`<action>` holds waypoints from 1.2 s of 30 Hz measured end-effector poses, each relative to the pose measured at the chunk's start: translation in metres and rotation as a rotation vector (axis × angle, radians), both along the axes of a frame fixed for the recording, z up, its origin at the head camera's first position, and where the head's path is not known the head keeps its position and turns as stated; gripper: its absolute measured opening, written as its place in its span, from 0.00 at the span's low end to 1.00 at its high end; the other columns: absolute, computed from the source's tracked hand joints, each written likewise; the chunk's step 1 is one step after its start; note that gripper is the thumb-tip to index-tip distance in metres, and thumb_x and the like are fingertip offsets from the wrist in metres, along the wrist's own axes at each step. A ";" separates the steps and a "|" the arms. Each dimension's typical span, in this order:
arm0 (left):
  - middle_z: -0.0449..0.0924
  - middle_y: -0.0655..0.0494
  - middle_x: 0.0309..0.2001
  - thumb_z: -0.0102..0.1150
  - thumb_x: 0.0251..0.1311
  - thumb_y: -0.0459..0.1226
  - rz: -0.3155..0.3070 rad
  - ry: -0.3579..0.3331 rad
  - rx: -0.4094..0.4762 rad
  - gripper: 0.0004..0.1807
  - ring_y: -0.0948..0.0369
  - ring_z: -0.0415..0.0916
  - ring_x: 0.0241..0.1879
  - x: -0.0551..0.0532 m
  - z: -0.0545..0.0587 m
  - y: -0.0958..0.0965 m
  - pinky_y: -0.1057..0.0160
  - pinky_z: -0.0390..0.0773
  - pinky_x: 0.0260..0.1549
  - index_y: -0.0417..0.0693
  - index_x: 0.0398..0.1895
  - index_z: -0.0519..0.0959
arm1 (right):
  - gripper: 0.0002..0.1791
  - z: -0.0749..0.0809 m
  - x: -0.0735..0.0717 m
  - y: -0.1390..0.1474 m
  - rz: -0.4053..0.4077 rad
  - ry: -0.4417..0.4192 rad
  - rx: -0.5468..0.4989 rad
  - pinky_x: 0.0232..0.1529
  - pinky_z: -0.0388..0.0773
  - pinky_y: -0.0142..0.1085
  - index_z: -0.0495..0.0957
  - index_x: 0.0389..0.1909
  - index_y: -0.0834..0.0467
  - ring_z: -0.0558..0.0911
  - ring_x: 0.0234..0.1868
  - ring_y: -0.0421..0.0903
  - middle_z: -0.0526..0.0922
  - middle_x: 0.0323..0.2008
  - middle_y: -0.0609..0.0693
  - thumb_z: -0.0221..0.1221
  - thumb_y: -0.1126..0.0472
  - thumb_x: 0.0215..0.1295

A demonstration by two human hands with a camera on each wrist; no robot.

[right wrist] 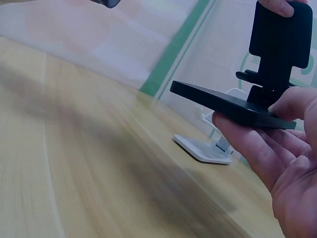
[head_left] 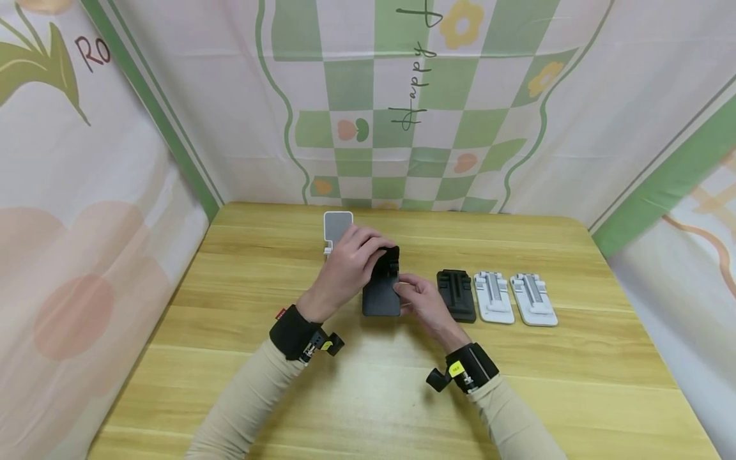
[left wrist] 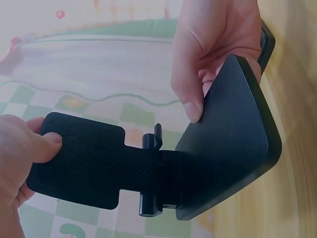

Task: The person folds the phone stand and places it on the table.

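Both hands hold a black folding phone stand (head_left: 381,298), unfolded and lifted over the table. My left hand (head_left: 347,268) pinches the top end of its flat back plate (left wrist: 81,161), thumb on the textured face. At the base (left wrist: 230,144), my right hand (head_left: 424,303) grips the edge, with the thumb on top and fingers underneath, as the right wrist view shows. The plate rises from the base on a hinged arm, with small lip pieces at the joint. Behind my left hand stands an unfolded white phone stand (head_left: 338,225), partly hidden.
To the right of my right hand, a folded black phone stand (head_left: 457,295) and two folded white ones, a nearer one (head_left: 494,298) and an outer one (head_left: 535,300), lie in a row on the wooden table (head_left: 368,396). Patterned cloth (head_left: 241,128) hangs along the back and sides.
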State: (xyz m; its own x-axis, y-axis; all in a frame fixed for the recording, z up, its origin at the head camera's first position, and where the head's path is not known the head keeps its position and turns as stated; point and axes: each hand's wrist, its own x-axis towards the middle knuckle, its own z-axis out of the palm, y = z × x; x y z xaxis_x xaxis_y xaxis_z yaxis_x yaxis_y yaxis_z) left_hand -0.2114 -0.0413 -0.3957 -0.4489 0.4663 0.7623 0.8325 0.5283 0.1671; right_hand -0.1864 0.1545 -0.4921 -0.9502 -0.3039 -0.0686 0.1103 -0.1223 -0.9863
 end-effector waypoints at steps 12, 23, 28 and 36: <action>0.79 0.53 0.39 0.55 0.63 0.31 0.018 0.060 -0.017 0.07 0.60 0.70 0.43 0.010 -0.008 0.010 0.66 0.74 0.47 0.44 0.39 0.82 | 0.23 0.004 -0.002 0.002 -0.043 0.012 -0.002 0.27 0.82 0.33 0.68 0.59 0.71 0.84 0.36 0.48 0.85 0.40 0.50 0.51 0.59 0.69; 0.81 0.53 0.40 0.57 0.56 0.26 0.042 0.136 -0.070 0.10 0.60 0.70 0.41 0.020 -0.020 0.014 0.67 0.75 0.45 0.45 0.39 0.82 | 0.25 0.007 -0.001 0.004 -0.071 0.002 -0.028 0.26 0.81 0.32 0.67 0.60 0.72 0.84 0.35 0.46 0.85 0.38 0.49 0.52 0.59 0.69; 0.81 0.53 0.40 0.58 0.53 0.25 0.031 0.141 -0.085 0.12 0.61 0.71 0.41 0.024 -0.025 0.015 0.67 0.75 0.45 0.45 0.39 0.83 | 0.22 0.008 -0.003 0.004 -0.092 -0.011 -0.045 0.26 0.81 0.32 0.69 0.56 0.72 0.83 0.33 0.45 0.85 0.38 0.49 0.52 0.59 0.69; 0.81 0.55 0.39 0.57 0.52 0.25 0.047 0.151 -0.120 0.13 0.62 0.71 0.41 0.028 -0.030 0.016 0.66 0.74 0.49 0.46 0.39 0.84 | 0.21 0.016 -0.008 0.003 -0.103 -0.014 -0.124 0.27 0.82 0.33 0.72 0.55 0.69 0.83 0.34 0.44 0.84 0.42 0.50 0.53 0.58 0.68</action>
State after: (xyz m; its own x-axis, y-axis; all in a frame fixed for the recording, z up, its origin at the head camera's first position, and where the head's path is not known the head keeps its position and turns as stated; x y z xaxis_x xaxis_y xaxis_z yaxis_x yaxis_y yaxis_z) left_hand -0.1832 -0.0249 -0.4258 -0.3572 0.5390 0.7628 0.8175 0.5754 -0.0238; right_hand -0.1946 0.1574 -0.4763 -0.9760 -0.2121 -0.0502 0.1048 -0.2548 -0.9613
